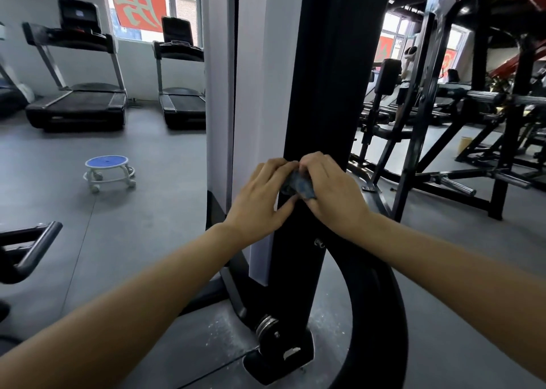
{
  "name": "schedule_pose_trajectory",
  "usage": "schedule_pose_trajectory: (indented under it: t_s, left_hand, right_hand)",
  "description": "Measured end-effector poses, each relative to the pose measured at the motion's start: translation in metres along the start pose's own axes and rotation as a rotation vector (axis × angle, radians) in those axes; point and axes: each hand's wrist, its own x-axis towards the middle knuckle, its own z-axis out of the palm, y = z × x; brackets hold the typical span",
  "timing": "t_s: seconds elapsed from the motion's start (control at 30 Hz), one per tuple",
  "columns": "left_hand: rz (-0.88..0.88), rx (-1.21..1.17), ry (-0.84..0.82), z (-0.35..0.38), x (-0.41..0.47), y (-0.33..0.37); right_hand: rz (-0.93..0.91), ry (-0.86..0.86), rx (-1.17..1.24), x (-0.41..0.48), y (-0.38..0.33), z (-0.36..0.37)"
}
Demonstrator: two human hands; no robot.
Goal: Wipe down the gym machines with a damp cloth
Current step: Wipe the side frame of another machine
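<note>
cloth (297,185): a small blue-grey wad, bunched between my two hands and pressed to the front of the black upright (325,93) of the weight machine, at about mid-height in my view.

scanning from the left: two treadmills (76,102) stand by the window and a blue wheeled stool (107,171) sits on the floor, all well apart from the work. the machine's pale side panel (254,93) is just beside the upright. my left hand (260,199) has its fingers together, with the tips bent onto the cloth's left edge and the thumb tucked beneath it. my right hand (334,190) has its fingers curled over the cloth's right side, clamped on it. black racks (472,158) fill the far right.

i judge this as the wiping step on this upright, with the cloth being regathered in both hands rather than swept. the visible strip of cloth runs on a slant, upper left to lower right. how it lies under my fingers i cannot tell. the upright's long axis is vertical, so the next move calls for a flat face of cloth laid on the post and strokes along its length, towards the pulley (267,326) at the foot.
</note>
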Motion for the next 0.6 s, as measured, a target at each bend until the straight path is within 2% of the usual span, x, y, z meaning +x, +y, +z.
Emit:
schedule_pose_trajectory:
  t_s: [0.13,0.27,0.37,0.43,0.5,0.6]
  left_hand:
    - [0.005,0.055,0.043,0.004,0.01,-0.003]
    - [0.113,0.196,0.121,0.011,0.017,-0.006]
    - [0.209,0.326,0.184,0.024,0.015,-0.013]
    - [0.265,0.365,0.188,0.034,0.0,-0.025]
    - [0.305,0.385,0.148,0.046,-0.029,-0.038]
    - [0.313,0.385,0.007,0.059,-0.067,-0.047]
  right_hand:
    - [-0.033,-0.19,0.144,-0.002,0.014,-0.025]
    - [-0.006,-0.305,0.221,-0.016,0.012,-0.035]
    - [0.056,-0.226,0.314,-0.022,-0.001,-0.029]
    - [0.076,-0.083,0.208,-0.02,-0.004,-0.023]
    - [0.102,0.012,0.104,-0.017,-0.003,-0.02]
    - [0.038,-0.001,-0.023,-0.014,-0.003,-0.015]
